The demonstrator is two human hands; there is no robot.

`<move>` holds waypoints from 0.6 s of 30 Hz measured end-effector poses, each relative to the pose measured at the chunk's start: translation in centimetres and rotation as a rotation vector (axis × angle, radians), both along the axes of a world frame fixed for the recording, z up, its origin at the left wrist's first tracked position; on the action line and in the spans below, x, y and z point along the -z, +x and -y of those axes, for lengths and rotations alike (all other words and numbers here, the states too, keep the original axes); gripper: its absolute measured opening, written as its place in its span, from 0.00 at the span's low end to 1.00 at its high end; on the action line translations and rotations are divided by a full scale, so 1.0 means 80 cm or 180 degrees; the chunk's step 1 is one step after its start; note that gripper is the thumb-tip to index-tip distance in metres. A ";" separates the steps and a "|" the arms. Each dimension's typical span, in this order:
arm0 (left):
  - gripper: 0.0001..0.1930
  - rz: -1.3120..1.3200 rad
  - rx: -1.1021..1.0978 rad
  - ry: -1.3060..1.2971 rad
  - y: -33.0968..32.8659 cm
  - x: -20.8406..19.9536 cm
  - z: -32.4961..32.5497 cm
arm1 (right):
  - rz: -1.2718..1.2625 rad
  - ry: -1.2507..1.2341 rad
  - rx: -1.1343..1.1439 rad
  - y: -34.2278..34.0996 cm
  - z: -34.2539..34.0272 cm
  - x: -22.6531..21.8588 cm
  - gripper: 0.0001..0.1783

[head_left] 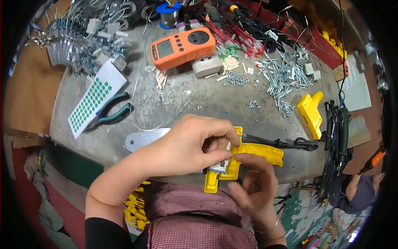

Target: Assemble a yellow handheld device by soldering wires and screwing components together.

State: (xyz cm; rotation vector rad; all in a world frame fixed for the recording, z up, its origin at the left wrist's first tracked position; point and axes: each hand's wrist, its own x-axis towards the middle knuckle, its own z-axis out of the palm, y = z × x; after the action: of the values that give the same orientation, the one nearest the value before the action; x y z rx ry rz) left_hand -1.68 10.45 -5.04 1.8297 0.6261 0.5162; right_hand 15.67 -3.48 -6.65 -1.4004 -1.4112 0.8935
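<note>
A yellow plastic half-shell (265, 152) with a curved handle lies at the table's near edge, its hollow side up. Inside it sits a silver metal part (219, 167), partly covered by my left hand (199, 139). The left thumb and forefinger are pinched together over the shell; what lies between them is hidden. My right hand (257, 182) is at the shell's near right side, fingers bent and apart, forefinger tip at its edge. A black power cord (286, 144) with thin blue wire ends runs to the shell. A flat metal blade (145, 139) projects left beneath my left forearm.
Another yellow half-shell (311, 114) lies at right, beside bundled black cords (331, 145). Farther back are loose screws (286, 76), an orange socket meter (182, 47) and a solder spool (169, 16). Pliers (112, 110) rest on a green-dotted sticker sheet (99, 89) at left.
</note>
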 end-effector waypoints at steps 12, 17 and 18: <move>0.11 -0.0055 0.0018 0.0036 0.000 -0.002 0.002 | 0.0985 0.0123 -0.0029 -0.007 -0.010 0.019 0.22; 0.11 -0.0071 0.0073 0.0124 0.002 -0.004 0.002 | 0.0897 0.0095 -0.0017 -0.005 -0.011 0.021 0.22; 0.10 -0.0066 0.0077 0.0122 0.003 -0.004 0.002 | 0.0862 0.0044 -0.0017 -0.005 -0.011 0.021 0.22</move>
State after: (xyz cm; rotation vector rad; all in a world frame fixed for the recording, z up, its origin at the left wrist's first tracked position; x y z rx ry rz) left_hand -1.48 10.26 -4.71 1.8787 0.6112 0.4968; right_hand 15.28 -2.61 -8.29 -1.5515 -1.6189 0.7150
